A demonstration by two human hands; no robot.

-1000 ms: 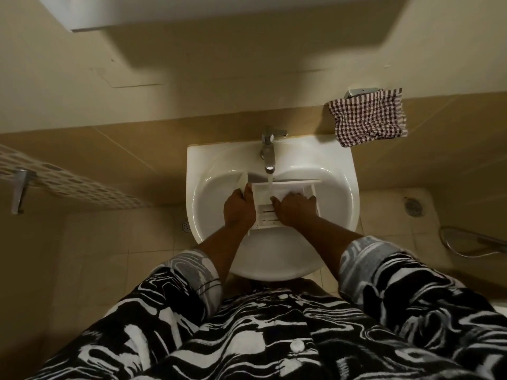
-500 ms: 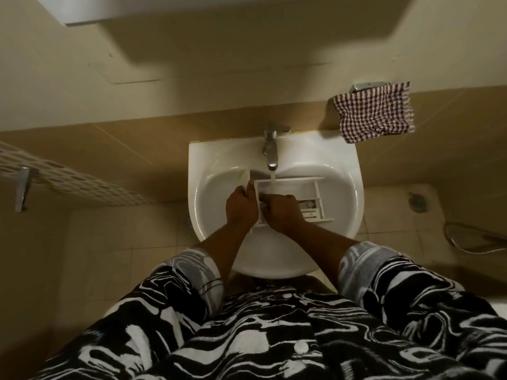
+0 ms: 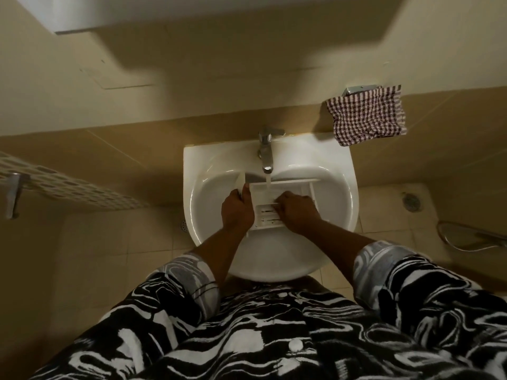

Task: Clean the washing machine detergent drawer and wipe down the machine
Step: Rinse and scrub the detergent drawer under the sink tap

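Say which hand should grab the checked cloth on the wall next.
Probably right. The checked cloth hangs above the sink, off its right corner, nearest the right hand; the left hand grips the drawer.

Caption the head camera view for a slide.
Left hand grips the detergent drawer under the running tap over the sink; right hand reaches inside it.

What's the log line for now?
step: drawer rinse | left hand: grips drawer end | right hand: curled inside drawer | tap: running | place: sink
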